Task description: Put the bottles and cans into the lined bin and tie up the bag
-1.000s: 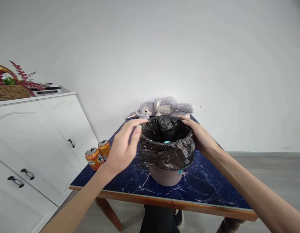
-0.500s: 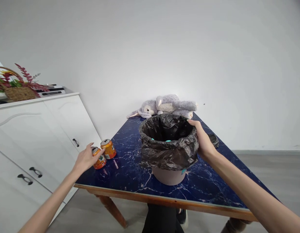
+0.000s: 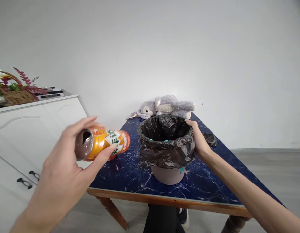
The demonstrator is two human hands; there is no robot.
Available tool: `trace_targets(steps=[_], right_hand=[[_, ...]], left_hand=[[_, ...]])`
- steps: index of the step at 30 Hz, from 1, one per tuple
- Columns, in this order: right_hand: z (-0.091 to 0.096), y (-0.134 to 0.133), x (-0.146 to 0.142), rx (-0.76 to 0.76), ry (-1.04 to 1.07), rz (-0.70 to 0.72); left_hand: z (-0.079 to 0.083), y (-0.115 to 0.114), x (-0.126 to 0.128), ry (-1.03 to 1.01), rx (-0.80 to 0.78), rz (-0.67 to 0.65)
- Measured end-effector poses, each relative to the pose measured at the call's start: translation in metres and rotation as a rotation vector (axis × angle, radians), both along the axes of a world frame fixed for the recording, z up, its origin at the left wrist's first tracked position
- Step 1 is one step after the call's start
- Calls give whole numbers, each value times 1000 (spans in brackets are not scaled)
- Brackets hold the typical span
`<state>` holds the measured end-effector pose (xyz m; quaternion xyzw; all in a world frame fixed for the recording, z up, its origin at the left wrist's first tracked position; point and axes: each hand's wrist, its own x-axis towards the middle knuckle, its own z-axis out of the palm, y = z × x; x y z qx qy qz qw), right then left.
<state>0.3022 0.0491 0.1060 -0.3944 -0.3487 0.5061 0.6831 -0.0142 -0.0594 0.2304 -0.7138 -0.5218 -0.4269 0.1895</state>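
Note:
Raised above the table's left side, my left hand (image 3: pixel 67 161) is closed around an orange soda can (image 3: pixel 105 142). The can lies tilted on its side, its opened top facing left toward me. A second orange can stood behind it and is now almost wholly hidden. My right hand (image 3: pixel 197 137) grips the right rim of a small grey trash bin (image 3: pixel 168 174), thumb over the edge. A black plastic bag (image 3: pixel 167 152) lines the bin and folds down over its outside. Bits of turquoise show inside the bag's opening.
The bin stands on a table (image 3: pixel 130 174) with a blue marbled top. A grey plush rabbit (image 3: pixel 162 106) lies at the far end by the wall. Black plastic (image 3: pixel 209 139) rests at the right edge. A white cabinet (image 3: pixel 43 129) with a flower basket (image 3: pixel 17 95) is at left.
My left hand has taken hold of the nearer can, lifted it off the table and tipped it sideways, closer to the camera. My right hand has stayed on the bin's rim.

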Motion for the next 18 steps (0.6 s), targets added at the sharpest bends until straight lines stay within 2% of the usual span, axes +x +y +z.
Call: trace_targets(steps=[2,3,6,9,11,13,16,18], right_hand=[[0,0,0,-26,2,-3],[1,0,0,-40,1,-2],[4,-1,0,-48,-8,-10],[6,-2,0,-23,-26,-15],[6,-2,1,-17,-43,-12],[5,-2,1,-15,-44,-4],[4,-3,1,-37,-34,14],[3,-4,1,-53,-45,13]], left_hand=[[13,-1,37,-20,113,-189],[16,6,52,-29,102,-286],[12,45,88,27,-29,-503],[2,88,107,152,-224,-606],[-3,108,110,203,-388,-644],[-6,116,106,185,-463,-658],[-9,118,88,72,-368,-596],[-14,120,67,10,-247,-482]])
